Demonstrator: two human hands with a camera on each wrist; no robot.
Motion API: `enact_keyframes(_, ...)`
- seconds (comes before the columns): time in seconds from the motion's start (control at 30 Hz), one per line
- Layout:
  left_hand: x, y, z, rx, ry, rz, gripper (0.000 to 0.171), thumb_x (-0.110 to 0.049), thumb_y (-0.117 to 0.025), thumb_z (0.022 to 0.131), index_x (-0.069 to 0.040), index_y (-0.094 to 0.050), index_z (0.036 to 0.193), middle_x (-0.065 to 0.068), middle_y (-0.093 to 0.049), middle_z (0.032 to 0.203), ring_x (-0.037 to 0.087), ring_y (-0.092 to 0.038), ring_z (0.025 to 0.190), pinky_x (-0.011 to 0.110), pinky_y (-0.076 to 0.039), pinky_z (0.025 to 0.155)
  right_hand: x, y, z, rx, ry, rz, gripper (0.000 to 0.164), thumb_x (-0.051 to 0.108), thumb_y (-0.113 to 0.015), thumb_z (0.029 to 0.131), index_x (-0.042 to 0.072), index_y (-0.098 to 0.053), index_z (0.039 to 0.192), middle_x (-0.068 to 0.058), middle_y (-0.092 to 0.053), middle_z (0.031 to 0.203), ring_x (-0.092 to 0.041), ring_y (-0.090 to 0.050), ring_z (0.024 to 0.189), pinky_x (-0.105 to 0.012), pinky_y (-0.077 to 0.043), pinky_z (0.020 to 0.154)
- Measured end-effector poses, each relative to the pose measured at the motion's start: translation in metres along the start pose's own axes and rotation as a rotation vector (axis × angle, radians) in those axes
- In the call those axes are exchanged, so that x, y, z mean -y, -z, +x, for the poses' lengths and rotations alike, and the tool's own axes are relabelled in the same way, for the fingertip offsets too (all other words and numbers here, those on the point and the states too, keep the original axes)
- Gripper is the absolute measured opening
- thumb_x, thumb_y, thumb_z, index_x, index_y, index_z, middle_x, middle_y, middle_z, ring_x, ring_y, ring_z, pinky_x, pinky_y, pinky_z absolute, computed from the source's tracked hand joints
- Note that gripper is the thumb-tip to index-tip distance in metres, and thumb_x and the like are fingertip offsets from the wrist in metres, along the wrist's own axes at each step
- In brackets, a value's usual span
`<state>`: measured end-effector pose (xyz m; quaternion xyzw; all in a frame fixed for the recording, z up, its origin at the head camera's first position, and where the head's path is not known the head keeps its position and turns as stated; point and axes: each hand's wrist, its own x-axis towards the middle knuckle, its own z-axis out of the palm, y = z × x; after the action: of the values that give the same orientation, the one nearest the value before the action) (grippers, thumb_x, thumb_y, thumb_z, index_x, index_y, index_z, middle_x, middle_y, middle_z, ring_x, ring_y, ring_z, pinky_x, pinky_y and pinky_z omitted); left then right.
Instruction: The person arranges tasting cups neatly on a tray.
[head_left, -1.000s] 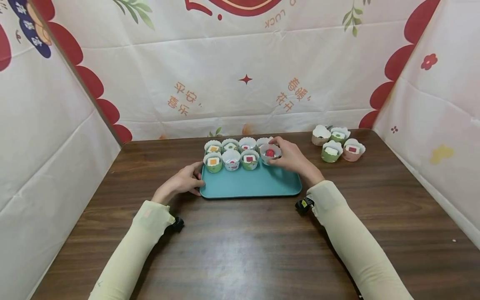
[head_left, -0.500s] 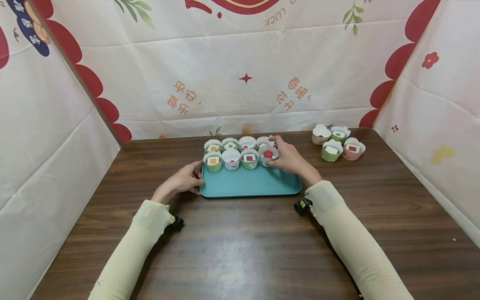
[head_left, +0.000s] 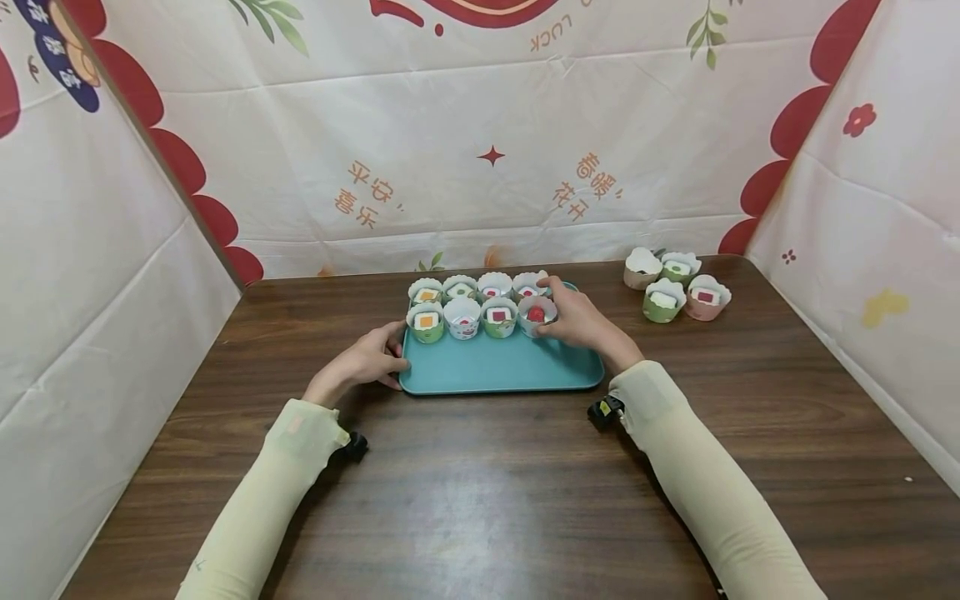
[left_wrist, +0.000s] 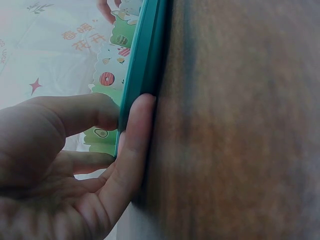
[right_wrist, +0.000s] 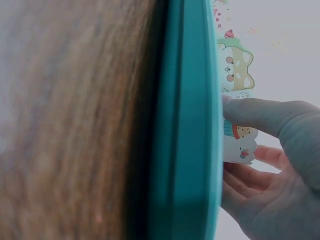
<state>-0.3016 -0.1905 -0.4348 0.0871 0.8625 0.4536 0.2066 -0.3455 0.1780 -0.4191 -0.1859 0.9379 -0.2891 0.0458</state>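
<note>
Two rows of paper cupcake cups stand along the far part of a teal tray (head_left: pixel 495 367). My right hand (head_left: pixel 581 318) holds the rightmost cup of the front row, a pale paper cup (head_left: pixel 527 328) with a red piece inside, between thumb and fingers. In the right wrist view that cup's printed wall (right_wrist: pixel 241 150) shows behind the tray's rim, and the fingertips are partly hidden. At the tray's left edge, my left hand (head_left: pixel 369 357) grips the rim, its thumb and fingers on either side. Beside the held cup is a green cup (head_left: pixel 498 331) with a white-and-red square piece.
Several more filled cups, among them a pink cup (head_left: pixel 707 308) and a green cup (head_left: pixel 662 312), stand in a group at the table's back right. Behind the wooden table (head_left: pixel 465 500) hangs a printed cloth (head_left: pixel 450 133), with white cloth on both sides too.
The right hand has brought the pale cup slightly left and down into the front row, beside the green cup. More of the cup behind it shows now. The left hand stays on the tray.
</note>
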Motion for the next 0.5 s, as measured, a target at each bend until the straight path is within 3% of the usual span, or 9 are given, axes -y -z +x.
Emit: enact_keyframes(0.5, -0.0022, -0.0006, -0.0019, -0.002, -0.003, 0.003, 0.086, 0.000, -0.063, 0.095, -0.007, -0.015, 0.166, 0.013, -0.049, 0.102, 0.019, -0.061, 0.076, 0.037, -0.068, 0.068, -0.0022, 0.0044, -0.0027, 0.059, 0.026, 0.008, 0.083, 0.019, -0.078, 0.092, 0.002, -0.028, 0.157, -0.026, -0.055, 0.143, -0.037, -0.053, 0.128, -0.057, -0.047, 0.107)
